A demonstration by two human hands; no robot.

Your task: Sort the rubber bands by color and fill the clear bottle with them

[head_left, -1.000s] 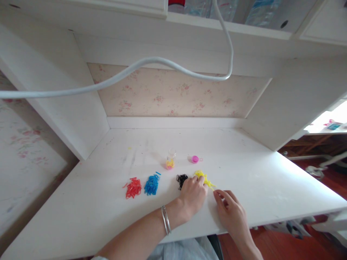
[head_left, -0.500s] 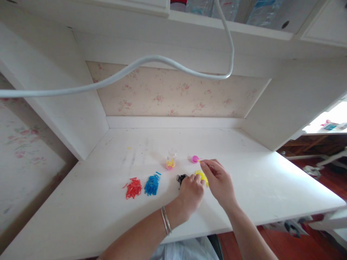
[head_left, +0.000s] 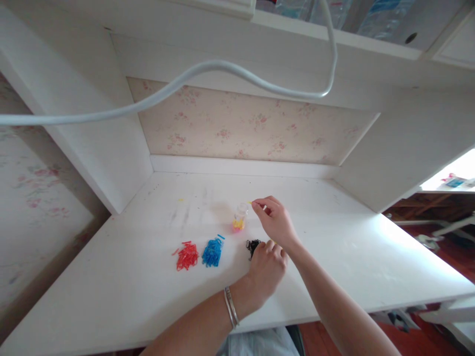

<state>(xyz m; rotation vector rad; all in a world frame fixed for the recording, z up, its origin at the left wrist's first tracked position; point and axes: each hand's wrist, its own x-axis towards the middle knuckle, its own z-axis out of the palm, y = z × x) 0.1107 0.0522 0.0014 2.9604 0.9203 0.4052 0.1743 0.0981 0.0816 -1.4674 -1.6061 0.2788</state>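
A clear jar (head_left: 240, 217) with yellow pieces and a pink base stands on the white desk. Just to its right, my right hand (head_left: 274, 217) pinches a small yellow band (head_left: 250, 202) near the jar's upper rim. My left hand (head_left: 269, 267), with bracelets at the wrist, rests with curled fingers on the desk beside the black bands (head_left: 253, 247); what its fingertips hold, if anything, is hidden. The yellow pile is almost wholly covered by my hands. Further left lie a blue pile (head_left: 213, 252) and a red pile (head_left: 187, 256) of small bands.
A white cable (head_left: 222, 66) hangs across the upper view. Side panels and a shelf with plastic bottles (head_left: 384, 17) enclose the white desk (head_left: 148, 287). A lone yellow bit (head_left: 180, 200) lies at the back left of the desktop.
My right hand has moved left and away from me, from beside the pink lid to the jar's rim, with the yellow band. The pink lid is now hidden. The view has shifted slightly.
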